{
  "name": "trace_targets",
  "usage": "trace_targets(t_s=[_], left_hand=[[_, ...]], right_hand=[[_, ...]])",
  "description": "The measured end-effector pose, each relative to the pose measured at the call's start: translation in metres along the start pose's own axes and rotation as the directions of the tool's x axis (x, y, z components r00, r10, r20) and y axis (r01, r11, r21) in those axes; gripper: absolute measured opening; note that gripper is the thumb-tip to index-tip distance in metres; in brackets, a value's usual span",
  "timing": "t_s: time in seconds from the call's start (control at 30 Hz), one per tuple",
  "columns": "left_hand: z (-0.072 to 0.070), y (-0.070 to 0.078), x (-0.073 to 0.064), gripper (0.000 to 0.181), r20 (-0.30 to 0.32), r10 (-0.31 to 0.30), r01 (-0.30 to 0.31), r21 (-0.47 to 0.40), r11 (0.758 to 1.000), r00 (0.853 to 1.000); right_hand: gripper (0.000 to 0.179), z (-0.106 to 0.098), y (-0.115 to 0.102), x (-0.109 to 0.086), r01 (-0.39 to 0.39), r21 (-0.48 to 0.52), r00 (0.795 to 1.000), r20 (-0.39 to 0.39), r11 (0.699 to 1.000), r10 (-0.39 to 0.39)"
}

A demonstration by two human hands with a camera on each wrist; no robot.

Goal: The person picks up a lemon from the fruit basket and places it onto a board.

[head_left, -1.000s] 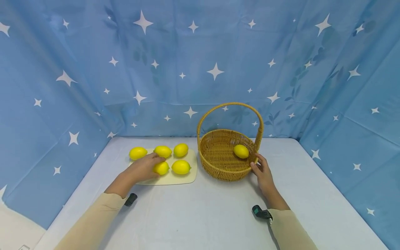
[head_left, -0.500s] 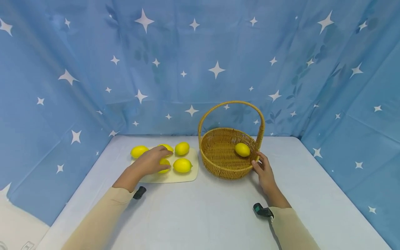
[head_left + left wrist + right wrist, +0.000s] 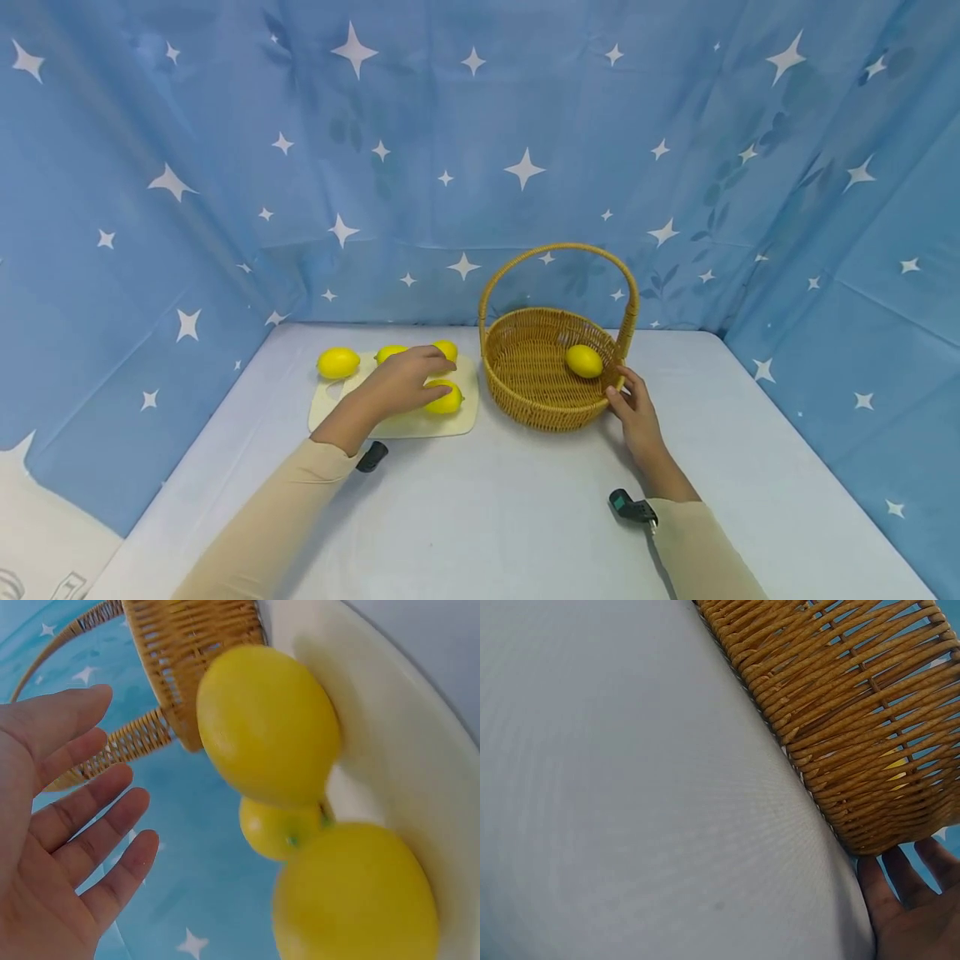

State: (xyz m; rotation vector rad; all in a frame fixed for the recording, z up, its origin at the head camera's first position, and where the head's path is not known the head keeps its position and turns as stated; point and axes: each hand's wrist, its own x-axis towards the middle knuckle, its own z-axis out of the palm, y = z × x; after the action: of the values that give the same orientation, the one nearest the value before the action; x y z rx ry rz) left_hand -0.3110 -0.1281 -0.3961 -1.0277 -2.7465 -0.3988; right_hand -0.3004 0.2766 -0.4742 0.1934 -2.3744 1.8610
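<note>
Over the cream board [image 3: 465, 417], my left hand [image 3: 408, 382] reaches with fingers spread and nothing in them. Its fingertips overlap the front right lemon [image 3: 446, 398] in the head view, but the left wrist view shows a gap between the hand [image 3: 82, 817] and a big near lemon [image 3: 270, 724]. Other lemons lie behind, including a left one [image 3: 338, 363] and a partly covered back one [image 3: 390, 353]. The right hand [image 3: 637, 412] holds the wicker basket [image 3: 551, 417] at its right rim, thumb in front. Its fingertips [image 3: 877, 881] touch the woven side.
Inside the basket lies one lemon [image 3: 583, 362]. A tall arched handle [image 3: 558, 247] rises over it. The white table [image 3: 495, 517] ends at a blue star-patterned curtain [image 3: 465, 167] behind and at both sides.
My left hand has moved right across the board, from the front left lemon toward the front right one. My right hand stays on the basket rim.
</note>
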Motion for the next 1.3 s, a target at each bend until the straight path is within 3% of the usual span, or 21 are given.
trace_targets(t_s=[0.27,0.5,0.73,1.17,1.3], left_hand=[[0.005,0.021,0.024,0.030,0.010,0.091,-0.091,0.043,0.995,0.996],[0.011,0.040,0.045,0.028,0.024,0.168,-0.169,0.023,0.985,0.985],[0.013,0.053,0.064,0.029,0.065,0.207,-0.211,0.075,0.975,0.976],[0.023,0.072,0.102,0.030,0.095,0.304,-0.311,0.072,0.948,0.948],[0.029,0.078,0.111,0.032,0.104,0.298,-0.305,0.061,0.950,0.949]], right_hand=[[0.064,0.002,-0.012,-0.007,-0.005,-0.009,1.000,-0.005,1.000,0.005],[0.060,0.001,0.018,0.006,-0.013,-0.002,1.000,-0.024,1.000,0.013],[0.062,0.001,-0.007,-0.005,-0.001,0.019,1.000,0.002,1.000,0.001],[0.063,0.002,-0.011,-0.005,-0.018,0.006,1.000,-0.013,1.000,0.018],[0.063,0.003,-0.012,-0.006,-0.016,0.002,1.000,-0.012,1.000,0.016]])
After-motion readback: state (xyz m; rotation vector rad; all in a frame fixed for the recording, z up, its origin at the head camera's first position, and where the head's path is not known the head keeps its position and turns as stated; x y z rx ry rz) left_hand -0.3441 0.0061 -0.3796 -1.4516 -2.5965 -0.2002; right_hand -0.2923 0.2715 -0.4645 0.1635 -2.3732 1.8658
